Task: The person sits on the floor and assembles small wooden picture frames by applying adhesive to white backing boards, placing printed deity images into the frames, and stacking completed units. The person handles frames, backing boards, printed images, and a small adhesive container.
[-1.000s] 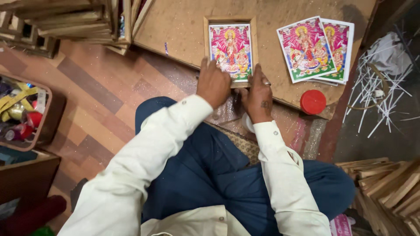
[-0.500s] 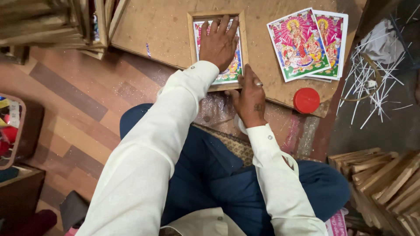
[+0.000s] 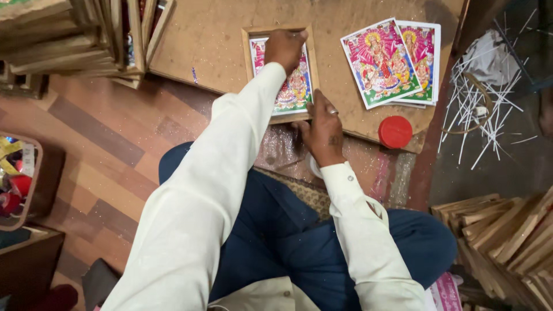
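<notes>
A small wooden picture frame [image 3: 249, 57] with a colourful printed picture [image 3: 294, 92] in it lies on a brown board [image 3: 213, 40]. My left hand [image 3: 286, 47] reaches far forward and presses down on the top part of the picture inside the frame. My right hand [image 3: 322, 129] rests at the frame's near edge, fingers on its lower right corner. Both arms are in cream sleeves.
Two loose colourful prints [image 3: 391, 60] lie to the right on the board, with a red round lid [image 3: 395, 132] near them. Stacked wooden frames [image 3: 75, 40] stand at the far left, wooden slats [image 3: 507, 236] at the right, thin white sticks [image 3: 489, 109] beyond.
My left hand has slid from the frame's near edge up over the picture to its top. My right hand has stayed at the frame's lower edge.
</notes>
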